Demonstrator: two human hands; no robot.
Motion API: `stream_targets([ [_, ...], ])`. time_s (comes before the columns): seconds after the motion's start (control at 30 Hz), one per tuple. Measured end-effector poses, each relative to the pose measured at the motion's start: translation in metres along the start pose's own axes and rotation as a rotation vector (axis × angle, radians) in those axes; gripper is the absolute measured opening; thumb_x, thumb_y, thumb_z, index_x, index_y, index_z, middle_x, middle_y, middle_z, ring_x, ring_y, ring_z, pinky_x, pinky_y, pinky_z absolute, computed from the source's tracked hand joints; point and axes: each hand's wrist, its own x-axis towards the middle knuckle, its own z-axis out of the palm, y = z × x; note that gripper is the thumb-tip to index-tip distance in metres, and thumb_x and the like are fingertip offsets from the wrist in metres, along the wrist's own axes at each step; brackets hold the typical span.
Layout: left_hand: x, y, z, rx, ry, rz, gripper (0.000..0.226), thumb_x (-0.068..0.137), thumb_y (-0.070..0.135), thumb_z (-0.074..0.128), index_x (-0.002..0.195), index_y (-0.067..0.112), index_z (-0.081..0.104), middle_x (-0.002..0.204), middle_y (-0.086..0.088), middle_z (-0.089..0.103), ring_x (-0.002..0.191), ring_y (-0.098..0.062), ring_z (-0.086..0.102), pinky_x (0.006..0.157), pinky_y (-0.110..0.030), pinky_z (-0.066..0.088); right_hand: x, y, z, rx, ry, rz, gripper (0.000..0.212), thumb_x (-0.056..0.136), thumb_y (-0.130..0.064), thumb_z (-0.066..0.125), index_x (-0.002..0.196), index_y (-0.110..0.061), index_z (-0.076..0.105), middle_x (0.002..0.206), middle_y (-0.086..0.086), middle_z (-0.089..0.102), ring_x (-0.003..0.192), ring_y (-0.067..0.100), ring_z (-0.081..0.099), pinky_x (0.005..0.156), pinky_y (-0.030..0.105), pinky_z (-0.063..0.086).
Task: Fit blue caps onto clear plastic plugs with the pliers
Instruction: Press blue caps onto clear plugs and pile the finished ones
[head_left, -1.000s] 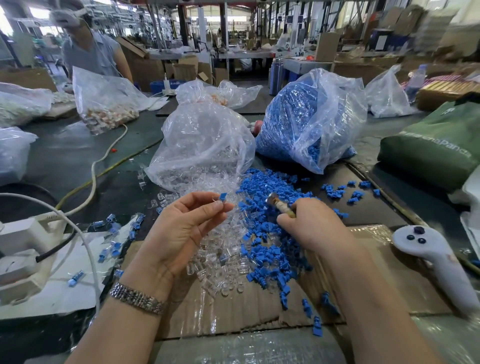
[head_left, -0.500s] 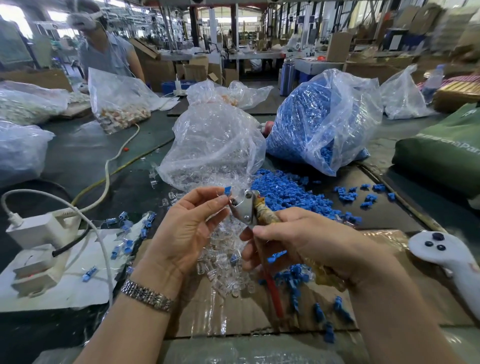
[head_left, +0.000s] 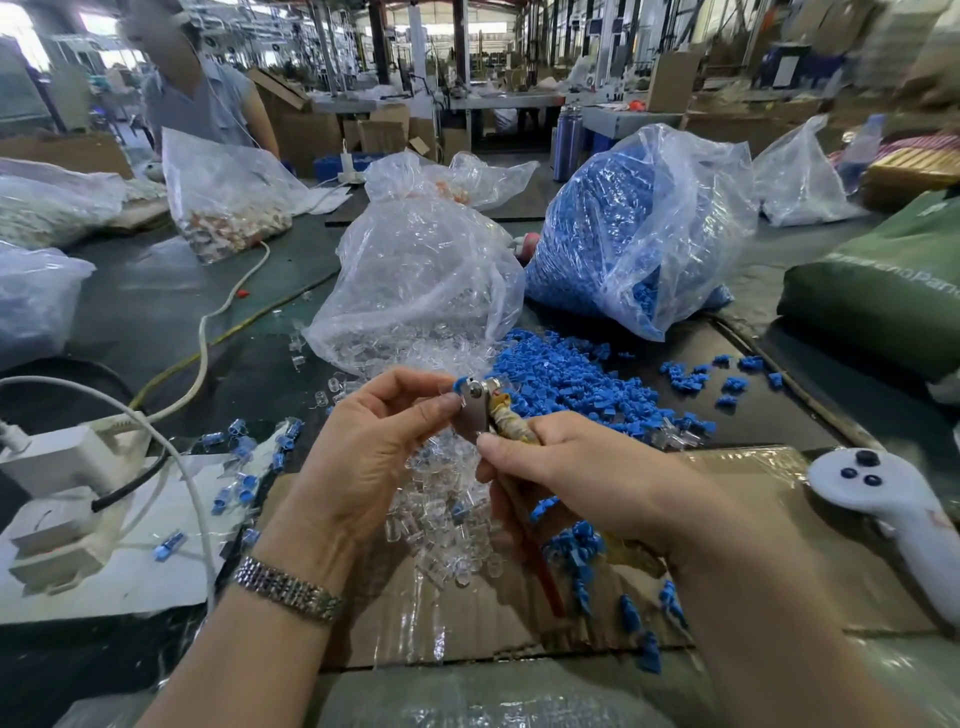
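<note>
Pliers (head_left: 480, 410) sit upright between the two hands, metal head raised to chest height over the worktop (head_left: 156, 312), which I take to be so the person can see the small parts meet. The right hand (head_left: 566, 478) is wrapped round the taped handles, thumb laid along the top, ready to squeeze. The left hand (head_left: 374, 447) pinches a blue cap (head_left: 459, 385) with its clear plug between thumb and forefinger and holds it right against the tool's head, touching it. How the jaws stand I cannot tell from here, as the fingers cover them.

Supplies lie within easy reach, which looks deliberate: a loose heap of clear plugs (head_left: 447, 530) directly under the hands on the cardboard sheet (head_left: 727, 519), and a spill of blue caps (head_left: 571, 384) just beyond, each pouring from its own bag, the clear-plug bag (head_left: 421, 275) and the blue-cap bag (head_left: 639, 228) side by side. Finished pieces (head_left: 244, 457), clear bodies with blue ends, are scattered to the left near a white power strip (head_left: 57, 457).

The cap in hand is tiny, bright blue and mostly hidden by the fingertips; only its upper edge shows. The plug beneath it is see-through and hard to make out.
</note>
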Motion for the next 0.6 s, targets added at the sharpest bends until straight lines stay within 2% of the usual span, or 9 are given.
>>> stream_targets([
  [0.07, 0.000, -0.001, 0.000, 0.014, 0.009, 0.000, 0.020, 0.071, 0.003, 0.075, 0.090, 0.007, 0.073, 0.095, -0.012, 0.075, 0.092, -0.020, 0.071, 0.081, -0.024, 0.059, 0.000, -0.003, 0.002, 0.038, 0.011, -0.003, 0.045, 0.101, -0.049, 0.056, 0.096, -0.005, 0.065, 0.075, 0.010, 0.072, 0.069, 0.027, 0.073, 0.065, 0.035, 0.061],
  [0.13, 0.000, -0.001, 0.000, 0.018, 0.029, -0.001, 0.022, 0.072, 0.003, 0.074, 0.094, 0.004, 0.071, 0.096, -0.012, 0.075, 0.093, -0.021, 0.071, 0.085, -0.027, 0.060, 0.002, -0.004, 0.005, 0.018, 0.046, -0.010, 0.047, 0.101, -0.049, 0.057, 0.092, -0.003, 0.064, 0.070, 0.006, 0.069, 0.062, 0.025, 0.070, 0.060, 0.034, 0.057],
  [0.2, -0.001, -0.002, -0.001, 0.027, 0.048, 0.004, 0.024, 0.071, 0.004, 0.074, 0.095, 0.003, 0.070, 0.096, -0.012, 0.075, 0.095, -0.022, 0.070, 0.091, -0.030, 0.059, 0.004, -0.003, 0.009, -0.015, 0.075, -0.015, 0.048, 0.101, -0.050, 0.057, 0.090, -0.003, 0.063, 0.069, 0.007, 0.066, 0.060, 0.025, 0.067, 0.063, 0.040, 0.059],
  [0.27, -0.001, 0.000, 0.000, 0.035, 0.052, 0.005, 0.026, 0.069, 0.006, 0.076, 0.094, 0.004, 0.071, 0.096, -0.012, 0.075, 0.096, -0.023, 0.070, 0.093, -0.032, 0.058, 0.004, -0.002, 0.011, -0.051, 0.088, -0.021, 0.047, 0.101, -0.051, 0.056, 0.087, -0.006, 0.063, 0.072, 0.009, 0.065, 0.062, 0.026, 0.065, 0.073, 0.048, 0.060],
  [0.33, -0.002, 0.000, 0.001, 0.065, 0.044, 0.005, 0.032, 0.063, 0.014, 0.080, 0.093, 0.005, 0.073, 0.098, -0.013, 0.075, 0.098, -0.025, 0.069, 0.097, -0.035, 0.055, 0.003, -0.002, 0.008, -0.061, 0.069, -0.011, 0.054, 0.100, -0.054, 0.056, 0.092, -0.002, 0.062, 0.077, 0.011, 0.066, 0.067, 0.029, 0.067, 0.078, 0.053, 0.061],
  [0.4, -0.003, 0.000, 0.002, 0.095, 0.043, 0.003, 0.036, 0.059, 0.020, 0.083, 0.092, 0.008, 0.075, 0.100, -0.015, 0.075, 0.100, -0.027, 0.068, 0.100, -0.039, 0.053, 0.001, -0.003, 0.003, 0.023, 0.003, 0.008, 0.055, 0.100, -0.056, 0.053, 0.100, -0.002, 0.064, 0.079, 0.012, 0.070, 0.071, 0.030, 0.071, 0.071, 0.046, 0.062],
  [0.47, -0.003, 0.002, -0.001, 0.097, 0.047, 0.002, 0.032, 0.060, 0.020, 0.084, 0.090, 0.012, 0.077, 0.102, -0.015, 0.075, 0.101, -0.028, 0.069, 0.100, -0.040, 0.052, -0.003, -0.006, -0.002, 0.016, -0.031, 0.016, 0.056, 0.100, -0.060, 0.048, 0.103, -0.007, 0.068, 0.082, 0.009, 0.075, 0.074, 0.026, 0.074, 0.073, 0.040, 0.061],
  [0.53, -0.003, 0.005, -0.008, 0.102, 0.080, 0.007, 0.023, 0.066, 0.018, 0.083, 0.088, 0.018, 0.078, 0.101, -0.009, 0.075, 0.099, -0.024, 0.069, 0.096, -0.038, 0.054, -0.005, -0.006, -0.008, -0.059, 0.019, 0.008, 0.057, 0.099, -0.065, 0.046, 0.097, -0.015, 0.073, 0.084, 0.004, 0.078, 0.078, 0.024, 0.076, 0.084, 0.043, 0.060],
  [0.6, 0.000, 0.007, -0.020, 0.297, 0.230, 0.046, 0.015, 0.079, 0.013, 0.080, 0.089, 0.023, 0.077, 0.095, 0.000, 0.075, 0.093, -0.017, 0.070, 0.087, -0.033, 0.056, -0.008, -0.004, -0.017, -0.081, 0.120, 0.006, 0.052, 0.098, -0.064, 0.047, 0.097, -0.018, 0.072, 0.083, 0.003, 0.077, 0.079, 0.026, 0.076, 0.088, 0.049, 0.059],
])
